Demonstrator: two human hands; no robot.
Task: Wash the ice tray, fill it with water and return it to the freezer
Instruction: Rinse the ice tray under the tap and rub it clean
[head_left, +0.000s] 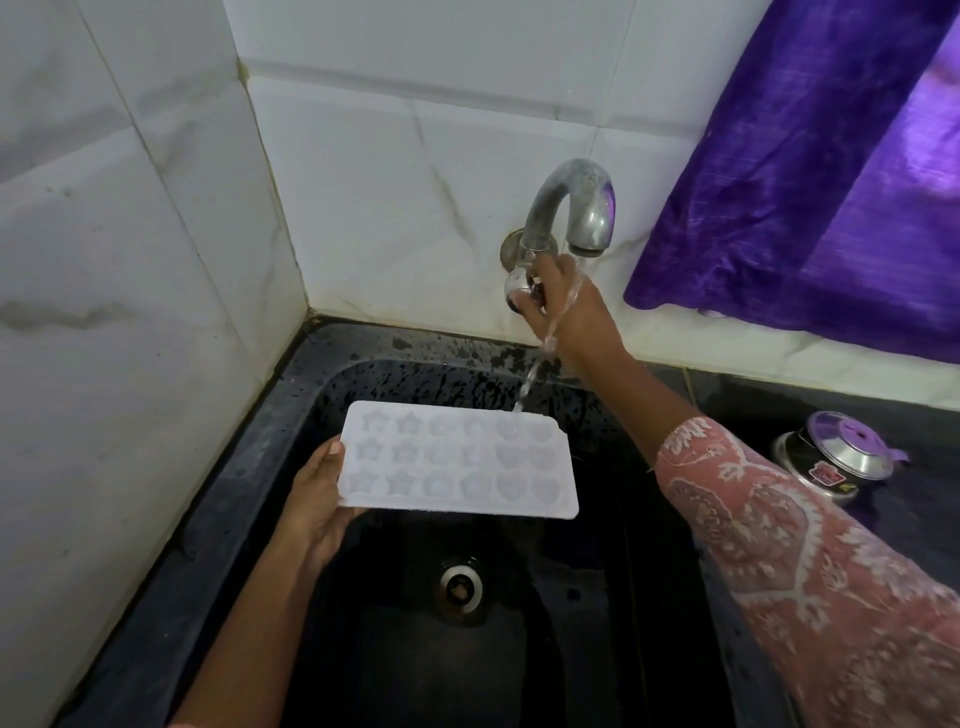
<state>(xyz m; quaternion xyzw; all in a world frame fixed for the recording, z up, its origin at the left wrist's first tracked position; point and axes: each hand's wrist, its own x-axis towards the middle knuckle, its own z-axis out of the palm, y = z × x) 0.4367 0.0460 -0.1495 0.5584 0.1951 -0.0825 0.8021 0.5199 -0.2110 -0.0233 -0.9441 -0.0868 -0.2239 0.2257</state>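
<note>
- My left hand (317, 499) grips the ice tray (460, 460) by its left end, level over the sink (291, 395).
- My right hand (566, 306) is curled round the tap knob (519, 288).
- The water stream (530, 379) hits the tray's back right edge.
- Step: rinsing, probably; the cells are too pale to read.
- Next: shift the tray under the stream.

The ice tray (457, 460) looked like frosted, semi-translucent white plastic with a matt face. The tap (571, 192) was dull grey metal, spotted and worn. The sink (332, 353) was black and wet-glossy, its drain ring (460, 590) metal. The wall tiles (389, 182) were smooth, glossy and marble-veined. The purple curtain (810, 182) was sheeny cloth, the sleeve (779, 545) matt printed fabric, and the pot (836, 457) polished steel.
</note>
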